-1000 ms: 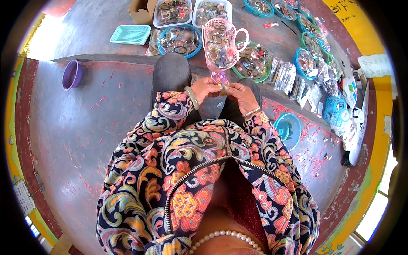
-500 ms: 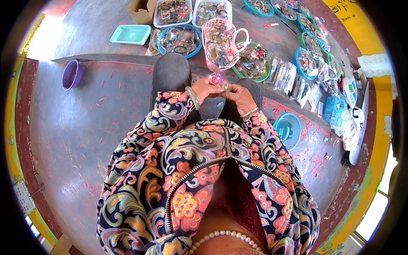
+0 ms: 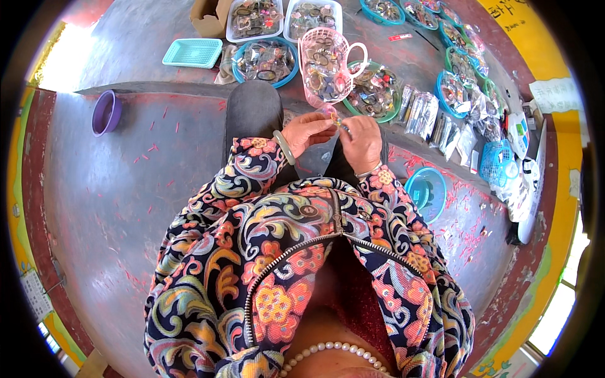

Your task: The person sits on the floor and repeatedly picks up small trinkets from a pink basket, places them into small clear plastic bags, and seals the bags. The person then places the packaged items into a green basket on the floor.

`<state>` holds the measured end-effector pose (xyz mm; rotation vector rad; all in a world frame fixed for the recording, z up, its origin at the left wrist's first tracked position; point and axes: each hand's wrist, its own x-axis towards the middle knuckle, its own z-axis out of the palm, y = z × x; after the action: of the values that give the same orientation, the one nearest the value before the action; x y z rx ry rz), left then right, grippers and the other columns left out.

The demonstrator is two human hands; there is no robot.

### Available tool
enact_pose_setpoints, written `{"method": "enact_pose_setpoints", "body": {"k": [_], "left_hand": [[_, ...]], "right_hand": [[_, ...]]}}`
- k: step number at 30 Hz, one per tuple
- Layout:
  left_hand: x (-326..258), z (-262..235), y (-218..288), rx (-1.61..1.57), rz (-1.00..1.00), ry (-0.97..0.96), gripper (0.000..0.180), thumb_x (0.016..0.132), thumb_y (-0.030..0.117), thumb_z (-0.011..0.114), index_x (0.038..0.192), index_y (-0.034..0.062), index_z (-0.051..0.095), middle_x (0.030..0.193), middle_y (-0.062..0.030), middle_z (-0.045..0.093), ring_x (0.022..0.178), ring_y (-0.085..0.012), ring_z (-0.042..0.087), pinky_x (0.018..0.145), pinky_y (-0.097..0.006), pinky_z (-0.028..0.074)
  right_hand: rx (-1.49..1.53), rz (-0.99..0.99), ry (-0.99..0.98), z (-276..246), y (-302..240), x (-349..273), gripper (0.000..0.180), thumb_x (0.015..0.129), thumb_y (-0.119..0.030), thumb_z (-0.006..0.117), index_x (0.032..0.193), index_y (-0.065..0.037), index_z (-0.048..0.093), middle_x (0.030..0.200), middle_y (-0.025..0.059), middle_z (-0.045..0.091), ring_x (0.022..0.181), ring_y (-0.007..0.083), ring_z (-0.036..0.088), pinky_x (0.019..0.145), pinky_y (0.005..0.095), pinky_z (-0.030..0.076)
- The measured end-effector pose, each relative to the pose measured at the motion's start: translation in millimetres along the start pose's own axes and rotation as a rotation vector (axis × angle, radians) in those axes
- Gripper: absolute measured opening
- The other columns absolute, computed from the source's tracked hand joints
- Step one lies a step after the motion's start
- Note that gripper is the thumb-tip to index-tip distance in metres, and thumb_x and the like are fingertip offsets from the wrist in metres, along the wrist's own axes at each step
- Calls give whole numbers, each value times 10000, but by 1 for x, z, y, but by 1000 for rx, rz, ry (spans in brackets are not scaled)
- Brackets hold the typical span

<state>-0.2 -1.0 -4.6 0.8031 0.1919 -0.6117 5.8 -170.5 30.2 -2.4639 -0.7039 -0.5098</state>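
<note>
My left hand (image 3: 307, 133) is closed, its fingertips pinching a small clear plastic packet (image 3: 329, 112) with pink and multicoloured bits in it. On the packet's other side, the bent fingers of my right hand (image 3: 363, 145) grip its edge. Both hands meet over my lap, just in front of a pink plastic basket (image 3: 325, 94) with a looped handle. That basket holds bagged bands, dark and coloured. What exactly the packet contains is too small to make out, and my fingers cover part of it.
Behind the basket stand a blue basin (image 3: 265, 83), a green basin (image 3: 373, 117) and white trays (image 3: 287, 31) of bagged goods. An aqua basket (image 3: 192, 65) and a purple basin (image 3: 107, 113) lie left. Silvery packets (image 3: 421, 114) and a teal basin (image 3: 426, 194) are right.
The packet has turned, so less of its colourful face shows. My right hand has rolled over with its back upward, and my left fingers have straightened somewhat.
</note>
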Motion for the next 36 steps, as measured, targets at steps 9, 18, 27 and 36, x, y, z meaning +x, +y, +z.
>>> {"method": "enact_pose_setpoints", "body": {"k": [9, 18, 27, 36], "left_hand": [[4, -9, -2, 56, 63, 32, 132, 820, 146, 544, 910, 60, 589, 814, 6, 594, 662, -67, 544, 583, -189, 432], [3, -8, -5, 364, 75, 20, 193, 773, 150, 589, 940, 53, 591, 788, 41, 572, 663, -36, 485, 583, -179, 382], [-2, -2, -2, 221, 29, 96, 206, 805, 203, 567, 939, 48, 590, 795, 7, 584, 684, -58, 526, 510, -179, 412], [4, -7, -9, 224, -3, 3, 213, 838, 166, 514, 974, 11, 566, 850, -25, 590, 724, -82, 554, 577, -213, 482]], "right_hand": [[465, 325, 15, -1, 6, -3, 228, 680, -179, 665, 872, -84, 586, 810, 53, 583, 725, 181, 538, 663, 267, 406], [1393, 912, -323, 11, 19, -13, 73, 773, -102, 599, 793, -52, 549, 727, -17, 563, 638, 45, 517, 588, 166, 400], [1357, 889, -300, 12, 15, -13, 90, 759, -84, 610, 809, -27, 560, 704, -27, 550, 627, 27, 479, 562, 165, 374], [1308, 946, -268, 16, 24, -16, 130, 767, -157, 611, 781, -34, 575, 697, -10, 564, 628, 35, 485, 552, 165, 361]]}}
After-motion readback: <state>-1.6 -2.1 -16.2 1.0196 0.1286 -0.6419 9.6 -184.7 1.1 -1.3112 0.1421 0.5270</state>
